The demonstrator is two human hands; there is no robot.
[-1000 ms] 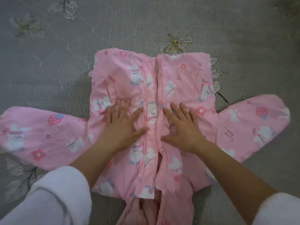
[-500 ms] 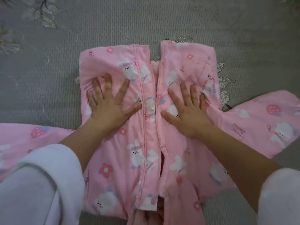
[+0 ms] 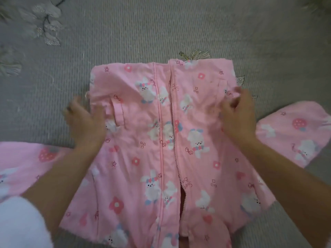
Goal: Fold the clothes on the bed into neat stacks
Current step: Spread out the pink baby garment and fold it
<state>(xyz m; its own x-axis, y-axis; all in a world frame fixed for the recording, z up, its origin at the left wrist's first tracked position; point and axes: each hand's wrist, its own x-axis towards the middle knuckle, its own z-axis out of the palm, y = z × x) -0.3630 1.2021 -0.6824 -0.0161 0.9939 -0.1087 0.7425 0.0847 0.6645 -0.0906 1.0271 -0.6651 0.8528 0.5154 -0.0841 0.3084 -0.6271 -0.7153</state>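
A pink zip-up jacket (image 3: 155,144) printed with white bunnies and flowers lies front up on the bed, its hem pointing away from me. Its sleeves spread out to the left (image 3: 26,163) and right (image 3: 295,133). My left hand (image 3: 84,122) is at the jacket's left side edge, thumb over the bunched fabric beside the pocket. My right hand (image 3: 238,115) is at the right side edge, fingertips curled onto the fabric there. Both hands are motion-blurred.
A grey ribbed bedspread (image 3: 161,29) with embroidered leaf motifs (image 3: 46,24) lies under everything and stretches beyond the jacket's hem. My white fleecy sleeve (image 3: 21,222) fills the lower left corner.
Both hands have left the jacket's front, where they pressed flat beside the zipper, and slid outward to its left and right side edges. The view has shifted slightly.
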